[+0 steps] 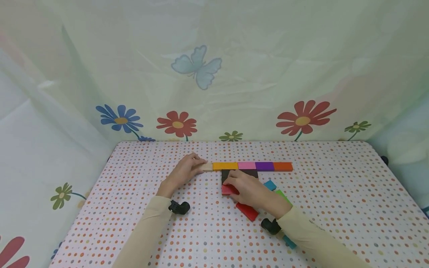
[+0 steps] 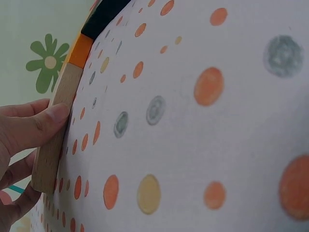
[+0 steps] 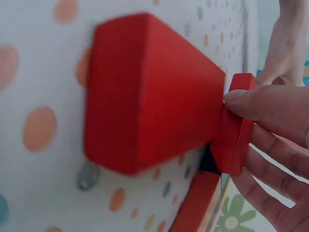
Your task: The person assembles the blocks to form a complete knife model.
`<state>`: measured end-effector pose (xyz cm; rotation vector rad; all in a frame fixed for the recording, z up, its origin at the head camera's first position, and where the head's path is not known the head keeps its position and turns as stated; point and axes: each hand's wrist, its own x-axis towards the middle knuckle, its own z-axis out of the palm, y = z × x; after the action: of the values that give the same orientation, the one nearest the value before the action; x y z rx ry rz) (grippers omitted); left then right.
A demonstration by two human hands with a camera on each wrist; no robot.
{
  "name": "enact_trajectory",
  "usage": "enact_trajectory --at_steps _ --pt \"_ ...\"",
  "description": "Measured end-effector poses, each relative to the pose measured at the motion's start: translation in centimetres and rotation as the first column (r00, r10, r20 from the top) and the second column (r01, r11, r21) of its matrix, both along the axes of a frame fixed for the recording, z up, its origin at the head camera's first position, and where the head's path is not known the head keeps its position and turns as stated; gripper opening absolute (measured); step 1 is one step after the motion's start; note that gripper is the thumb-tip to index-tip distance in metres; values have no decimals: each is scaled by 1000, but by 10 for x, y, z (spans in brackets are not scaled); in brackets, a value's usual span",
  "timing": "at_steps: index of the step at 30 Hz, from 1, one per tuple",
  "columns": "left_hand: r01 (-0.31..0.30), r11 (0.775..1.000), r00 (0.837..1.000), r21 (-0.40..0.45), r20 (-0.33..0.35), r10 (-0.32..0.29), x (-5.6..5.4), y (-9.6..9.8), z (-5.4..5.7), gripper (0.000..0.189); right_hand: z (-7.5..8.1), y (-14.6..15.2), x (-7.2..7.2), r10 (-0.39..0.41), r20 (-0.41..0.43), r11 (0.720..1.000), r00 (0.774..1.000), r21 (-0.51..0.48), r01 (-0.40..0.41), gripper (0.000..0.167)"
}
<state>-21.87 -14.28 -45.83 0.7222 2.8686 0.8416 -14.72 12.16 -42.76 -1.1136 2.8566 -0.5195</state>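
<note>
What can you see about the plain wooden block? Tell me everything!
The wooden block is pale tan, long and straight-edged, with flat faces and faint grain, so it looks like bare wood. It lies flat on the dotted table, leftmost in the long row. Its right end meets the yellow block. The left hand pinches it, partly hiding it.

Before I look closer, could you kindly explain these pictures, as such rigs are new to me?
There is no machine: the left hand and right hand are a person's. The wide picture is from a head camera, the close ones from wrist cameras. On the dotted table lies a row: a wooden block, then yellow, pink, purple and orange ones. A black block sits beside it; red, green and blue ones lie nearby. The left hand pinches the wooden block; the right, another red block.
</note>
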Motion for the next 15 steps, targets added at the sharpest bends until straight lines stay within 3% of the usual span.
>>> enact_trajectory --at_steps 15 --pt "12 1000 1000 -4 -11 -12 1 0 1 36 -7 -5 4 6 -45 997 999 76 -3 35"
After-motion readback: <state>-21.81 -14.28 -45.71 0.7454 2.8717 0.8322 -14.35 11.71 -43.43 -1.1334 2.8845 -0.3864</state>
